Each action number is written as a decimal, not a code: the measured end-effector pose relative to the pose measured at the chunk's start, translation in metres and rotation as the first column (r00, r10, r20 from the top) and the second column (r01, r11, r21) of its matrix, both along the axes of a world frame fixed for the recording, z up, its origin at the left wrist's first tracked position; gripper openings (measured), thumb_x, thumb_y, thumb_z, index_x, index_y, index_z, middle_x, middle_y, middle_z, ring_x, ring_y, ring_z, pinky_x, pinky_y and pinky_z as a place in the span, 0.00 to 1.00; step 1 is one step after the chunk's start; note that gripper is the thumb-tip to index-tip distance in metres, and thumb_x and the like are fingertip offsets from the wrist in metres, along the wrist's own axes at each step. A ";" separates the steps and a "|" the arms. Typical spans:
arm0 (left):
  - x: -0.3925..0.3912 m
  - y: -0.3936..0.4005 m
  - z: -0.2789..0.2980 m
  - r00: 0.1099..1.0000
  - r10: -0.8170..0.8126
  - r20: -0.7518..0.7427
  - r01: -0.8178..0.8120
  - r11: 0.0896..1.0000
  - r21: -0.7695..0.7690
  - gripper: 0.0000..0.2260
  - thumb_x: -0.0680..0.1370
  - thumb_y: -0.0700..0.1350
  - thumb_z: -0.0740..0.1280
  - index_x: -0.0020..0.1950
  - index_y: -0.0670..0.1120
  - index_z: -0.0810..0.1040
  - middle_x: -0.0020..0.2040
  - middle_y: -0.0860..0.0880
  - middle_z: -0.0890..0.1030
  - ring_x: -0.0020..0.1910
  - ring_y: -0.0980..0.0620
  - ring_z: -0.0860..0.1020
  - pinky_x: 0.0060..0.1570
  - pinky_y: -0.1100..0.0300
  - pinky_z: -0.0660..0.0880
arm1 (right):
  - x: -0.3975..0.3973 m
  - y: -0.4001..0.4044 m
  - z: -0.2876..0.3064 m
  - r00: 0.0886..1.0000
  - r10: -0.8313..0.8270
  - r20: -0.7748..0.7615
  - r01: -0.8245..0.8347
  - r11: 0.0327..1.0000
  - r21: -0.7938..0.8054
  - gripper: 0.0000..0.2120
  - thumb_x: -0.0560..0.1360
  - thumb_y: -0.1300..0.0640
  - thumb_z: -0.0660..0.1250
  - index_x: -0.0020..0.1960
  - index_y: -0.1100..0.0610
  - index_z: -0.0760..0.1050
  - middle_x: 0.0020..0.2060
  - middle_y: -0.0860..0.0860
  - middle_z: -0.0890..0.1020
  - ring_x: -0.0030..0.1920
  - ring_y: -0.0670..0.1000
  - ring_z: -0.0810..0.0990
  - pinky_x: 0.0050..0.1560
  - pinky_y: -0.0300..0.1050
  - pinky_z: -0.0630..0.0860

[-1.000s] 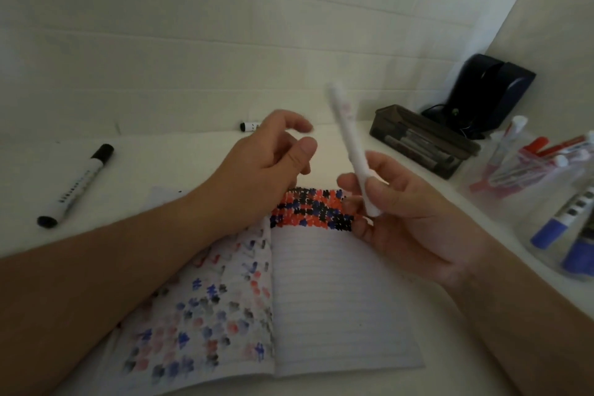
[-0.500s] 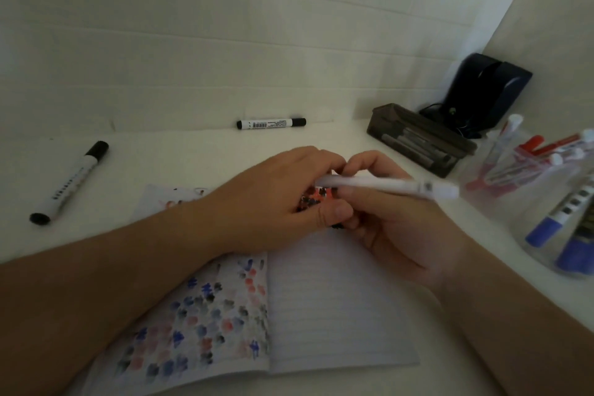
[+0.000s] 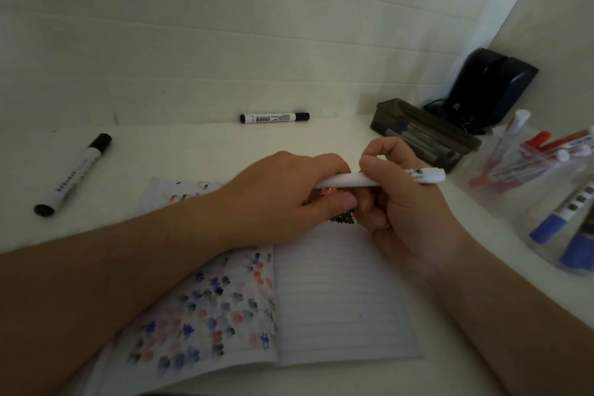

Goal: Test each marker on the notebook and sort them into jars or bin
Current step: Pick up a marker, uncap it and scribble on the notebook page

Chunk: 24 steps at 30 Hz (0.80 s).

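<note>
Open notebook point(image 3: 337, 299) nearest, under both forearms; left page speckled with blue, red and black test marks, right page lined, with a band of marks at its top edge.

Right hand point(image 3: 408, 202) above that band, fingers curled round a white marker point(image 3: 353, 182) held level, capped end pointing right.

Left hand point(image 3: 283, 196) closed over the marker's other end, thumb and fingers pinching it; tip hidden.

Right of the grip: clear jar point(image 3: 565, 244) with blue-capped markers; beyond it, clear jar point(image 3: 527, 170) with red-capped markers.

Behind the grip, to the right: dark bin point(image 3: 424, 132) holding several markers.

Left of the grip: black-capped marker point(image 3: 74, 174) lying loose on the table point(image 3: 193, 151).

Farthest, at the wall: second black-capped marker point(image 3: 274, 117).
</note>
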<state>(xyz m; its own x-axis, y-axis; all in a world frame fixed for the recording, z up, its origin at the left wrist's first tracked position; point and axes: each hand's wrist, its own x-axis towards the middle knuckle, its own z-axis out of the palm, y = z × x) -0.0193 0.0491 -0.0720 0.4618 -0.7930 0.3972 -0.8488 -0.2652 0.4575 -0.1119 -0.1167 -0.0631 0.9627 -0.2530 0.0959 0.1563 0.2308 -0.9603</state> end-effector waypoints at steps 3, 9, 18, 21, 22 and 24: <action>-0.003 0.001 0.001 0.999 0.026 -0.026 -0.027 0.998 -0.053 0.15 0.79 0.65 0.61 0.56 0.60 0.80 0.36 0.58 0.82 0.34 0.58 0.79 0.34 0.60 0.73 | -0.002 0.002 0.004 0.999 0.052 0.007 -0.052 0.999 -0.011 0.09 0.81 0.66 0.62 0.45 0.55 0.72 0.28 0.52 0.72 0.24 0.45 0.70 0.22 0.36 0.67; -0.003 -0.004 0.009 0.982 0.026 -0.188 -0.011 0.997 0.078 0.17 0.72 0.69 0.67 0.57 0.66 0.71 0.39 0.60 0.81 0.39 0.61 0.79 0.39 0.61 0.74 | -0.008 -0.005 0.009 0.990 0.140 0.034 -0.138 0.988 -0.073 0.12 0.81 0.70 0.61 0.44 0.57 0.76 0.29 0.54 0.77 0.26 0.47 0.75 0.26 0.37 0.74; -0.003 0.001 0.009 0.982 -0.039 -0.183 0.041 0.999 0.006 0.10 0.78 0.67 0.59 0.54 0.67 0.74 0.41 0.58 0.83 0.36 0.56 0.80 0.40 0.49 0.78 | -0.010 -0.001 0.009 0.988 0.152 0.037 -0.151 0.987 -0.049 0.12 0.81 0.70 0.59 0.46 0.58 0.76 0.34 0.54 0.80 0.28 0.46 0.78 0.26 0.35 0.74; -0.005 0.000 0.009 0.985 -0.038 -0.167 0.033 0.999 -0.033 0.06 0.79 0.66 0.61 0.52 0.70 0.75 0.41 0.60 0.84 0.37 0.55 0.82 0.41 0.48 0.79 | -0.007 -0.002 0.006 0.989 0.144 0.032 -0.143 0.989 -0.049 0.13 0.80 0.68 0.63 0.42 0.54 0.79 0.33 0.53 0.77 0.28 0.46 0.74 0.26 0.36 0.71; -0.005 -0.001 0.008 0.986 -0.031 -0.167 0.023 0.998 -0.051 0.05 0.78 0.66 0.61 0.51 0.70 0.76 0.41 0.59 0.84 0.36 0.54 0.82 0.40 0.48 0.79 | -0.006 -0.003 0.006 0.988 0.150 0.037 -0.148 0.988 -0.045 0.12 0.79 0.67 0.65 0.42 0.54 0.79 0.33 0.53 0.76 0.29 0.46 0.74 0.26 0.36 0.71; -0.004 -0.002 0.007 0.984 -0.014 -0.176 0.001 0.997 -0.077 0.06 0.76 0.68 0.62 0.49 0.72 0.76 0.40 0.58 0.84 0.36 0.54 0.82 0.40 0.47 0.79 | -0.005 -0.004 0.005 0.988 0.143 0.050 -0.140 0.988 -0.068 0.10 0.77 0.66 0.66 0.41 0.54 0.79 0.32 0.52 0.76 0.29 0.47 0.73 0.26 0.37 0.69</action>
<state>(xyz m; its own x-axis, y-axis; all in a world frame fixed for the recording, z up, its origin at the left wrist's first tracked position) -0.0236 0.0470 -0.0646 0.5241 -0.7673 0.3697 -0.7549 -0.2175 0.6187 -0.1171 -0.1208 -0.0578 0.9813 -0.1065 0.1605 0.1787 0.1926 -0.9649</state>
